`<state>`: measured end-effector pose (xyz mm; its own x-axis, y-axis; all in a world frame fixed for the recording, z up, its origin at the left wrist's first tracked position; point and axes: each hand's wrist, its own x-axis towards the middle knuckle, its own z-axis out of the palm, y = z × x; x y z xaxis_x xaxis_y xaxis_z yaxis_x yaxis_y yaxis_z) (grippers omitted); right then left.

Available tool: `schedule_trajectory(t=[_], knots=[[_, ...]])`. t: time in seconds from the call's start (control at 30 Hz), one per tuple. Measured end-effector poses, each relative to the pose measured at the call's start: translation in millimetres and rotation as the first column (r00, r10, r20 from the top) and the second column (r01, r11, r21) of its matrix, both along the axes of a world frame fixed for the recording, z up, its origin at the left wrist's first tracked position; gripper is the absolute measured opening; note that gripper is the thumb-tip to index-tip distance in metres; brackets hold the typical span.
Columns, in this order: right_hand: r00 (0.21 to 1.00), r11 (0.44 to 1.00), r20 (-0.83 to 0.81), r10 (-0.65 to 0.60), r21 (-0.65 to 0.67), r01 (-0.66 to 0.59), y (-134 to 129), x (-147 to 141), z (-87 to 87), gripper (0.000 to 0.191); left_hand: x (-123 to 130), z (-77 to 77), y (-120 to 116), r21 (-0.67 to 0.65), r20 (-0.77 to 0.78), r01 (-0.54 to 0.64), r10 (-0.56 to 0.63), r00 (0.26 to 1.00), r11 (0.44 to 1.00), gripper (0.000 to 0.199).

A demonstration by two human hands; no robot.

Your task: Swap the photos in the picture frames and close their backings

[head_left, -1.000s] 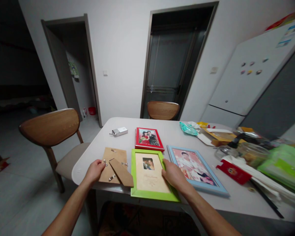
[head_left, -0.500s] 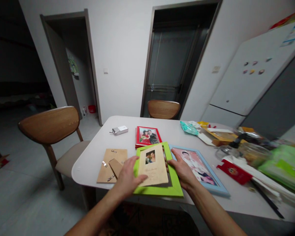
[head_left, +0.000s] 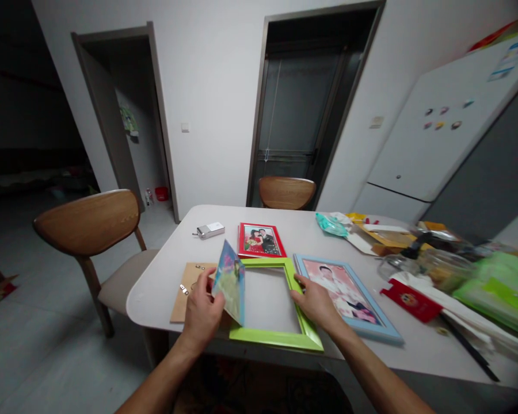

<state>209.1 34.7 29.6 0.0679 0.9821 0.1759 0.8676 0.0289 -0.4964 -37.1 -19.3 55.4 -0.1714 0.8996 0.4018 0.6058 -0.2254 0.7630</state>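
Note:
My left hand [head_left: 202,313] is closed on a photo sheet [head_left: 231,287], which stands tilted on edge with a blue and green picture side partly showing. Beside it, a lime green picture frame [head_left: 276,338] has an open middle with the white table visible through it. My right hand [head_left: 318,303] grips the right side of that frame, thumb on top. Under and behind my left hand lies a wooden backing board [head_left: 180,305] with metal clips, partly hidden. To the right of the green frame rests a light blue frame [head_left: 373,325] with a portrait in it.
A red frame [head_left: 240,241] with a couple's photo lies farther back, near a small silver box-shaped device [head_left: 210,230]. Bags, plastic containers and a red packet [head_left: 415,300] crowd the table's right side. Wooden chairs stand left [head_left: 90,221] and behind [head_left: 287,192].
The cream sheet with the small couple photo has left the green frame's middle. My left hand has moved left and tipped a photo sheet upright. My right hand stays at the frame's right side.

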Motion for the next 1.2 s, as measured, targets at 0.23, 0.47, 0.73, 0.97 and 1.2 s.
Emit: schedule_trajectory(t=[0.23, 0.47, 0.73, 0.97, 1.2], knots=[[0.957, 0.998, 0.285, 0.051, 0.015, -0.057, -2.8, -6.5, -17.0, 0.024, -28.0, -42.8, -9.7, -0.235, -0.247, -0.028, -0.032, 0.968, 0.972, 0.037], [0.949, 0.995, 0.304, 0.08, 0.029, -0.093, -4.3, -10.4, -17.0, 0.026, -32.0, -38.0, -8.8, -0.188, -0.464, -0.047, -0.046, 0.885, 0.981, 0.04], [0.971, 0.982, -0.152, 0.184, -0.006, -0.187, -3.8, -42.1, -14.5, 0.04, -32.8, -34.0, -7.5, -0.13, -0.444, -0.008, -0.051, 0.895, 0.991, 0.045], [0.69, 0.896, -0.723, 0.016, -0.297, -0.331, 7.1, -79.2, -26.7, 0.045, -20.9, -50.2, -7.2, -0.206, -0.441, 0.185, -0.26, 0.859, 0.961, 0.059], [0.377, 0.888, -0.925, -0.043, -0.208, -0.409, -4.0, -95.2, -1.5, 0.023, -12.0, -41.4, -8.5, -0.122, -0.582, 0.132, -0.178, 0.793, 0.984, 0.063]])
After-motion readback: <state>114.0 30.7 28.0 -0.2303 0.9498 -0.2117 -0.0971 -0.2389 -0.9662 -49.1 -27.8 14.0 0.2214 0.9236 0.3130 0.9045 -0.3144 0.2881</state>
